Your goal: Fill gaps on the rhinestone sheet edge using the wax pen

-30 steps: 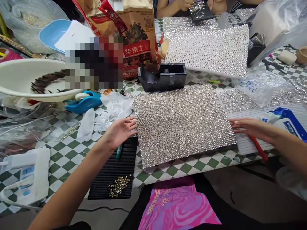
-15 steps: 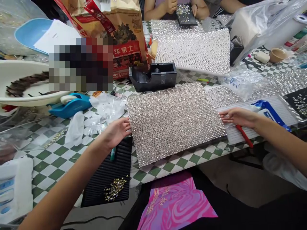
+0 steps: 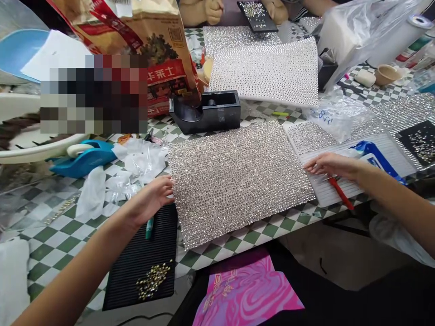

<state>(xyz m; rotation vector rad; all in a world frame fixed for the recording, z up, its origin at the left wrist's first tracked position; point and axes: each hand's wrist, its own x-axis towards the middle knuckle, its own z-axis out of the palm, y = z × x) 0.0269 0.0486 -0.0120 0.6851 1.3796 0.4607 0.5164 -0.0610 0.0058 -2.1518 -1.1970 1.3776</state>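
A checkered table (image 3: pixel 64 240) fills the view, crowded with work. Across it, a co-worker's hands (image 3: pixel 200 9) rest beside a small black tray (image 3: pixel 256 16) of loose stones. A large paper sack (image 3: pixel 159 50) stands toward the far left, and a second rhinestone panel (image 3: pixel 265 72) lies flat beyond a black tape dispenser (image 3: pixel 204 112).

Nearest the person, a rhinestone sheet (image 3: pixel 238 181) lies flat on the table between both hands, just in front of the dispenser. The left hand (image 3: pixel 149 197) is open, its fingertips against the sheet's left edge. The right hand (image 3: pixel 333 165) is also open and reaches the sheet's right edge, above a white ribbed board (image 3: pixel 326 194). Neither hand clearly holds anything.

A black ribbed mat (image 3: pixel 139 267) sits just beside the sheet's lower left, carrying a green pen (image 3: pixel 148 227) and a small heap of gold studs (image 3: pixel 152 280). A red-handled tool (image 3: pixel 340 194) lies on the board just below the right hand.
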